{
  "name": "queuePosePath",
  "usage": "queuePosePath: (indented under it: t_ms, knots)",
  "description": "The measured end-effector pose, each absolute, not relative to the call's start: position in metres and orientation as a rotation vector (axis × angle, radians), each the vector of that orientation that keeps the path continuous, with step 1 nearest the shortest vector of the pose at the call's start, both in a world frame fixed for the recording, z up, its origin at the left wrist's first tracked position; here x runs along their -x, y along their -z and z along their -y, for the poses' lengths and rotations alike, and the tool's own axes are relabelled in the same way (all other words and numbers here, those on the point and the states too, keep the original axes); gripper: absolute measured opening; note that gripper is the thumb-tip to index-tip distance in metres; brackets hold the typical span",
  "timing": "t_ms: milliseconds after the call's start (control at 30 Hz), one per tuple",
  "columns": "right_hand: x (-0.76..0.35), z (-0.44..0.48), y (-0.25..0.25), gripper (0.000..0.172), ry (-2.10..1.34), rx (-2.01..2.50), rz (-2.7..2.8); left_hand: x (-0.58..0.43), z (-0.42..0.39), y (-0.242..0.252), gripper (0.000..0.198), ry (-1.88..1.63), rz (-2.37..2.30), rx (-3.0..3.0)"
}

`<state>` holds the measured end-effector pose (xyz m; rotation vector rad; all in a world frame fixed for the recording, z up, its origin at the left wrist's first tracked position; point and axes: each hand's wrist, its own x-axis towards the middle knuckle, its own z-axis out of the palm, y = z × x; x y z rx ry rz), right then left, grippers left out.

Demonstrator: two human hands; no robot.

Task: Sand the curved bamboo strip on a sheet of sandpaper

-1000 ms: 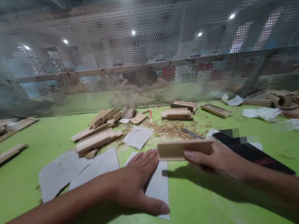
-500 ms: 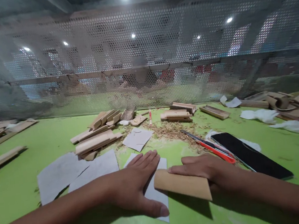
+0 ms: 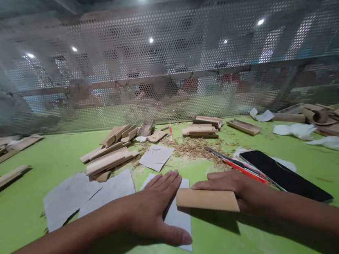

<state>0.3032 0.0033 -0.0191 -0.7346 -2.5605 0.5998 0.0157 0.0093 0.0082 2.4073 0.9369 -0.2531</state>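
Note:
My left hand (image 3: 153, 207) lies flat, fingers stretched out, pressing down on a grey sheet of sandpaper (image 3: 181, 220) on the green table (image 3: 27, 202). My right hand (image 3: 241, 188) grips a curved tan bamboo piece (image 3: 207, 199) by its far edge and holds it low against the right edge of that sheet. The piece lies lengthwise, left to right, between my two hands.
More grey sheets (image 3: 88, 194) lie to the left. Piles of bamboo slats (image 3: 107, 151) and shavings (image 3: 193, 144) sit further back. A red-handled knife (image 3: 238, 164) and a black phone (image 3: 283, 177) lie right of my right hand. A perforated metal screen (image 3: 161, 62) closes the table's far side.
My right hand has brought the bamboo piece down from above the table to the sandpaper's right edge and flattened it there. My left hand has stayed pressed on the sheet.

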Motion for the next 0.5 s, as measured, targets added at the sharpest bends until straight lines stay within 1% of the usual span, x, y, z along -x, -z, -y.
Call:
queuePosePath:
  t_ms: [333, 500]
  knots:
    - [-0.3032, -0.0028, 0.0212, 0.036, -0.657, 0.75, 2.522, -0.0151, -0.0099, -0.0075, 0.129, 0.242, -0.937, -2.413]
    - [-0.3023, -0.0003, 0.0184, 0.036, -0.601, 0.785, 2.535, -0.0138, -0.0102, -0.0059, 0.131, 0.244, -0.943, -2.416]
